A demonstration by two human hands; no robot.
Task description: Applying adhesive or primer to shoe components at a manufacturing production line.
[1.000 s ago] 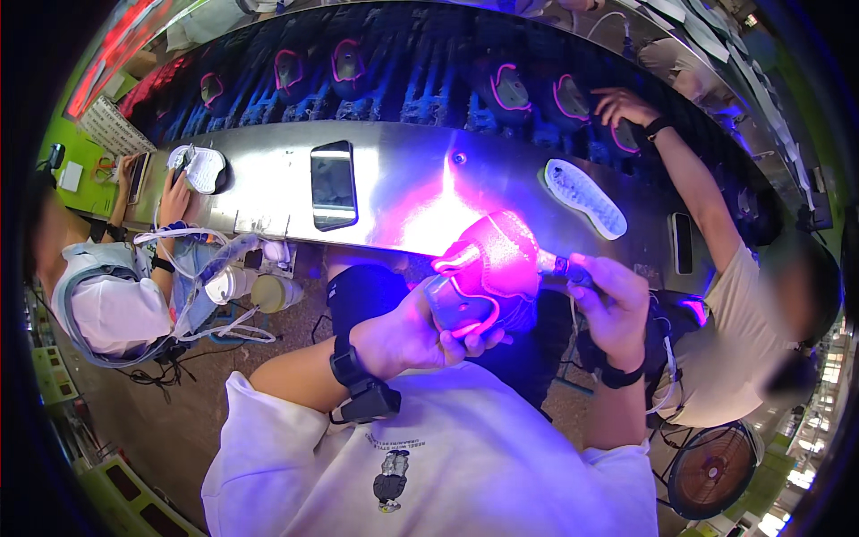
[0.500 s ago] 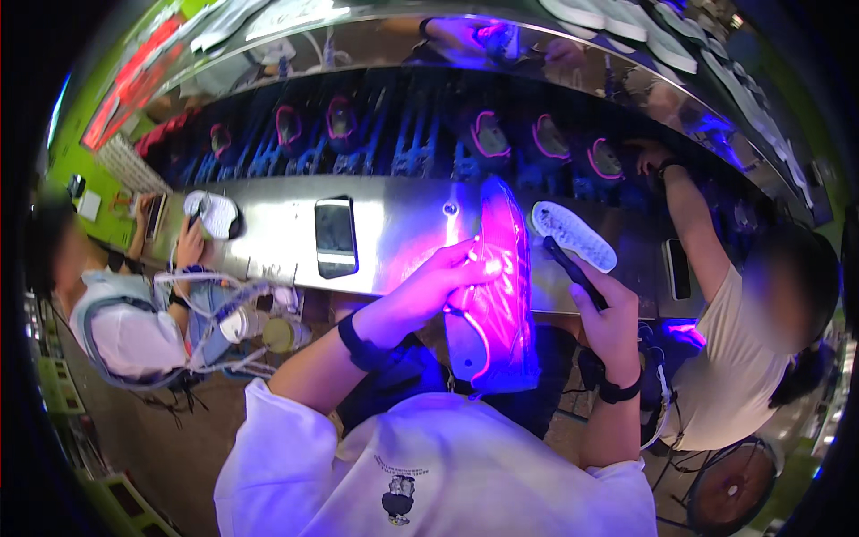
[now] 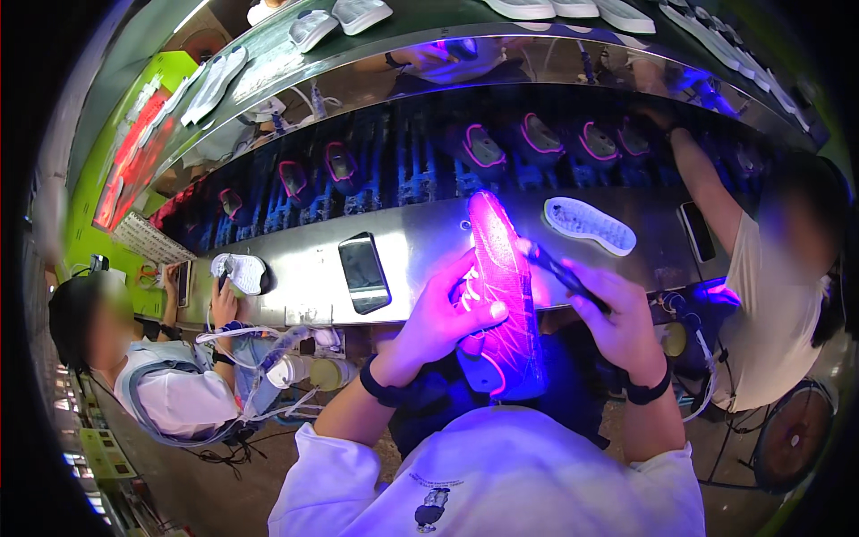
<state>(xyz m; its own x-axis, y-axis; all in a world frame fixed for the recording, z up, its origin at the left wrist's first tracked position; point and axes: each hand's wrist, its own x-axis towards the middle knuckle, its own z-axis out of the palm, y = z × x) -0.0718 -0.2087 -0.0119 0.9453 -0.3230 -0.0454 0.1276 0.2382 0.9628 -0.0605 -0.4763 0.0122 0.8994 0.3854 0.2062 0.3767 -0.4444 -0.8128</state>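
My left hand (image 3: 437, 311) is wrapped round a shoe upper (image 3: 512, 327), its thumb lying across the laced side. Pink and purple light floods the upper, which points its toe away from me. In my right hand (image 3: 626, 327) is a black-handled brush (image 3: 568, 276), gripped by the handle. The brush's tip meets the upper's right side near the toe; its bristles are hard to make out. Beyond that hand, a white shoe sole (image 3: 589, 225) lies on the metal bench by itself, inner side up.
Several shoe uppers stand on a dark roller conveyor (image 3: 412, 148) behind the bench. A phone (image 3: 364, 273) lies left of the upper, another phone (image 3: 697, 231) to the right. A co-worker (image 3: 179, 385) sits at the left; another (image 3: 774, 286) reaches over the conveyor at the right.
The brush has gone from the edge of the white sole to the upper's side near the toe. My left hand still holds the upper. The view has shifted.
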